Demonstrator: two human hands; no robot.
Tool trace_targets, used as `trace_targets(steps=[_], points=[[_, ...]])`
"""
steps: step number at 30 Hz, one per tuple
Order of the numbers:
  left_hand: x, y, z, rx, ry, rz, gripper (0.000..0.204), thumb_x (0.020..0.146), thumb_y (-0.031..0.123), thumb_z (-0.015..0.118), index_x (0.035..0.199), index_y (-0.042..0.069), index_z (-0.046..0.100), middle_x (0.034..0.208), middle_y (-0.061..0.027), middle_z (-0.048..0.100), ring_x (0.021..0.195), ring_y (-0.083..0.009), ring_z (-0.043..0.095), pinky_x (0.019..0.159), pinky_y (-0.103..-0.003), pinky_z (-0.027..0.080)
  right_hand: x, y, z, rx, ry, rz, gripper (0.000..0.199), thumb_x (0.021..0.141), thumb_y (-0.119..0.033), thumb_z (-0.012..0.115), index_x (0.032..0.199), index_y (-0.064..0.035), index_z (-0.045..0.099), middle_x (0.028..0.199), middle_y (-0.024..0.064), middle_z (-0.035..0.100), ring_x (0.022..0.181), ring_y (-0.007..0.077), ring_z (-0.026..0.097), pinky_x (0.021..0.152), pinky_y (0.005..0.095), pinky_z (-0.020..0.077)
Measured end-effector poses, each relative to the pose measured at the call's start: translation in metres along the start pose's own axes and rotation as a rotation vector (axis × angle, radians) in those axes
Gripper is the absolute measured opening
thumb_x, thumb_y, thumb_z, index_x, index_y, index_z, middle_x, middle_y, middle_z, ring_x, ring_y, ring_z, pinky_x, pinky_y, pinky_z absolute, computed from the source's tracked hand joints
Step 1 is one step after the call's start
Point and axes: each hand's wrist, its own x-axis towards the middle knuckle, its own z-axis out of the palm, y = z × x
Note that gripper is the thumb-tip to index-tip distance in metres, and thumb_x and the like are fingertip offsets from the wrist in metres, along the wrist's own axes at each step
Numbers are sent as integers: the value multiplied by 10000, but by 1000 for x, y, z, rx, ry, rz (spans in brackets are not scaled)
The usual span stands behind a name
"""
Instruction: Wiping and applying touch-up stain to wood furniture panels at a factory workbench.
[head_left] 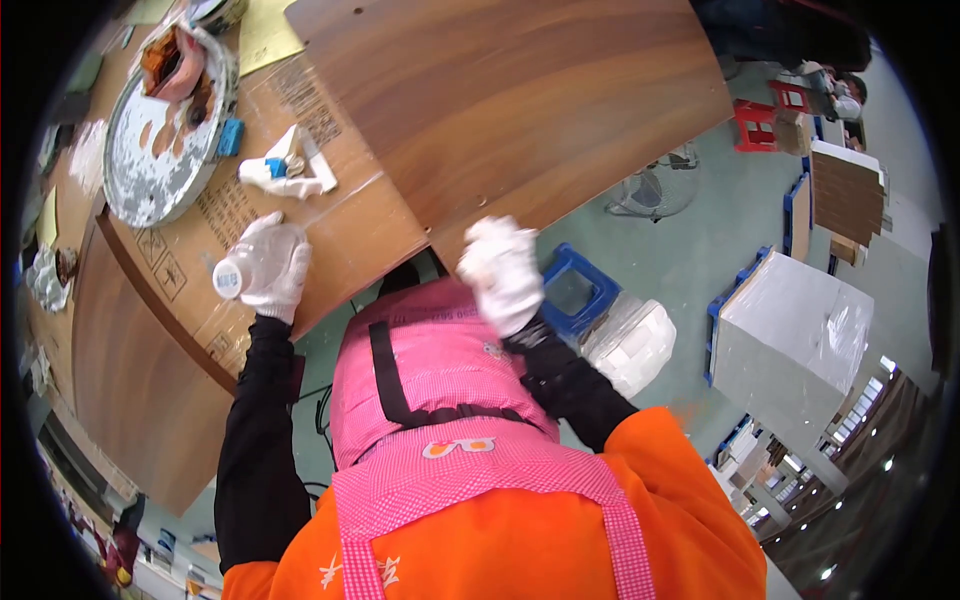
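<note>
A clear plastic bottle [264, 252] with a white cap is gripped by my left hand [278, 292], in a white glove, above the cardboard. My right hand [506, 278], also in a white glove, is closed near the front edge of a wood-grain panel [520, 110]. Slight motion blur and the glove hide whatever that hand may hold. Beyond my left hand, a white crumpled piece [300, 170] with a small blue block lies on the cardboard sheet [350, 215].
A paint-smeared round lid [150, 165] carries a pink pouch [183, 72] at the far left. Another wood-grain panel [150, 380] lies left. Right of me are a blue stool [578, 290], a floor fan [655, 190], red stools [755, 125] and a wrapped stack [795, 320].
</note>
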Motion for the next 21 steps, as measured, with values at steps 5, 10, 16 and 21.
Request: trace_targets(steps=[5, 10, 16, 21], points=[[-36, -21, 0, -634, 110, -273, 569, 911, 213, 783, 1363, 61, 474, 1326, -139, 618, 1190, -219, 611, 945, -346, 536, 22, 39, -23, -88, 77, -172, 197, 770, -233, 659, 960, -187, 680, 1216, 51, 634, 1216, 292, 579, 1039, 490, 407], [-10, 147, 52, -508, 0, -60, 731, 903, 453, 785, 1411, 57, 440, 1341, -178, 598, 1221, -273, 600, 1007, -406, 500, 55, 211, -48, -219, 393, 245, 452, 868, -279, 677, 1311, -200, 629, 1478, 77, 558, 1446, 337, 441, 1209, 542, 284], [65, 241, 158, -486, 66, -96, 548, 954, 167, 737, 1410, 64, 452, 1443, -173, 537, 1326, -296, 534, 1116, -450, 433, 116, 340, -108, -253, 487, 416, 560, 862, -340, 719, 1380, -185, 575, 1530, 87, 507, 1477, 319, 400, 1227, 525, 269], [117, 262, 232, -301, 295, -236, 556, 960, 155, 725, 1419, 0, 453, 1448, -198, 521, 1346, -300, 526, 1122, -432, 457, 160, 462, -195, -305, 537, 513, 445, 895, -352, 705, 1291, -167, 619, 1440, 107, 571, 1405, 308, 462, 1170, 482, 332]])
